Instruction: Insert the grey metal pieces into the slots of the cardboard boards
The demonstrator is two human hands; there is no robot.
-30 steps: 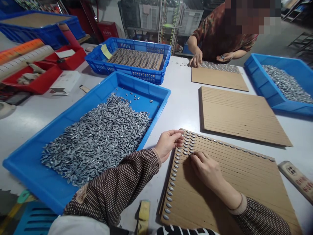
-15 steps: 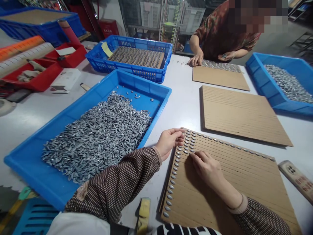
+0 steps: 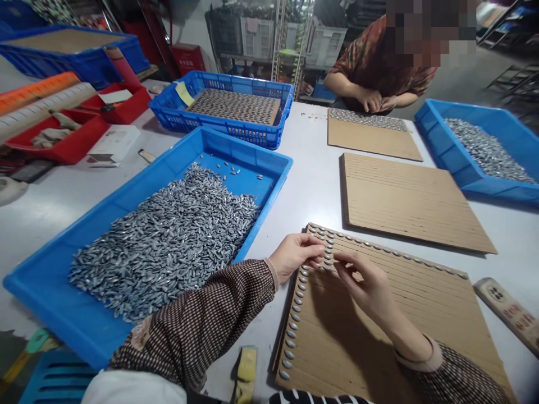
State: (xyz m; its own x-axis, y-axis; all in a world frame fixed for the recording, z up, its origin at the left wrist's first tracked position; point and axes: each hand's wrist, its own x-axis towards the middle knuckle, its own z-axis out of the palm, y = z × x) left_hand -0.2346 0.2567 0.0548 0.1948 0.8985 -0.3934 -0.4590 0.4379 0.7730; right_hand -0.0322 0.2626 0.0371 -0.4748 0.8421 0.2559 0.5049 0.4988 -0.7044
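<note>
A cardboard board (image 3: 404,331) with cut lines lies in front of me. Small grey spindle-shaped metal pieces (image 3: 290,343) line its left and far edges, with more in short rows at the far left corner. Over that corner my left hand (image 3: 295,256) is closed, thumb and fingers pinched; what it holds is hidden. My right hand (image 3: 368,286) hovers just right of it, its thumb and forefinger tips drawn together above the board. Anything between those tips is too small to make out. Left of the board, a blue tray (image 3: 40,269) holds a heap of the same pieces (image 3: 168,241).
Across the table a person (image 3: 379,84) works at another cardboard board (image 3: 370,140). A bare-faced board (image 3: 412,202) lies between us. A second blue tray (image 3: 442,134) stands right, a blue basket (image 3: 269,137) at the back. A marked wooden block (image 3: 505,308) lies by my board.
My left hand has shifted from the board's corner edge rightward and slightly nearer. My right hand has lifted off the rows. The other person's hands have come together.
</note>
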